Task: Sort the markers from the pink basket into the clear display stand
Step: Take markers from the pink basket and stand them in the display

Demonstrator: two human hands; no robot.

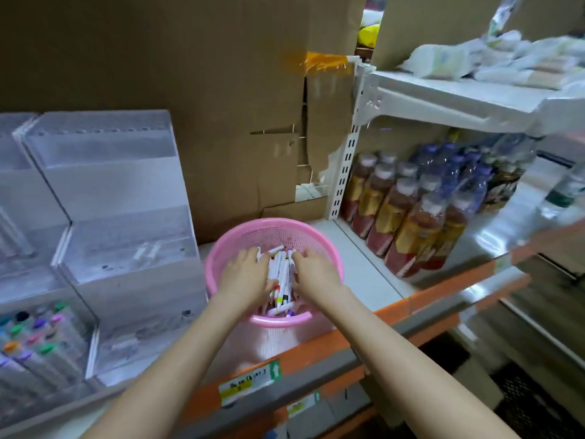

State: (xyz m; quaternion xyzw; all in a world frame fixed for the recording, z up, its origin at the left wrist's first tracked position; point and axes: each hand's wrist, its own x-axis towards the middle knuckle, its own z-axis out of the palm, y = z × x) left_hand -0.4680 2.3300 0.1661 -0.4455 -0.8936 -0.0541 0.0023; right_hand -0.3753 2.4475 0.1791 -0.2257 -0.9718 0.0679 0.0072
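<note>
Down inside pink basket (221, 248), beside clear display stand (120, 217): cupping markers (281, 277) between left hand (245, 278) and right hand (318, 274), fingers (251, 255) curled round bundle. Best take few, ends aligned, lifting straight up.

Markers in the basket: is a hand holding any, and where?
Cannot tell: left hand and right hand flank the markers in the basket, fingertips hidden.

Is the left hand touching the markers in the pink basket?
Touching. The head view shows the left hand lying against the markers in the pink basket, with no gap.
</note>
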